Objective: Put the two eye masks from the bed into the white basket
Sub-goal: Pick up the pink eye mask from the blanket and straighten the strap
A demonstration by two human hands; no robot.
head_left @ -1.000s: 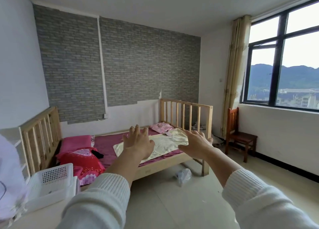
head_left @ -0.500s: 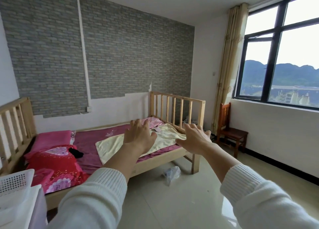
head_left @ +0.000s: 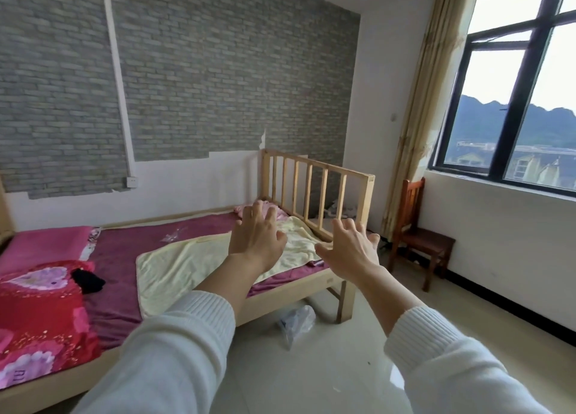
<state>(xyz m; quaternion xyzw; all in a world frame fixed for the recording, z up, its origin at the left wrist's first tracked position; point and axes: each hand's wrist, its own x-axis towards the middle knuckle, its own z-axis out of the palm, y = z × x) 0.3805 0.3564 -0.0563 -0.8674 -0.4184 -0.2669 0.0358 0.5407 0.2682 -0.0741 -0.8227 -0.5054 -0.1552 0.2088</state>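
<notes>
Both hands raised over the bed, fingers spread, gripping nothing.

Left hand and right hand, white knit sleeves, hover palm-down in front of the pale wooden slatted bed. Small black cloth item lies on the red floral pillow — maybe an eye mask, too small to confirm. Second mask not made out; left hand hides part of the pink crumpled fabric by the footboard. Pale yellow towel on the maroon sheet. White basket out of frame.
</notes>
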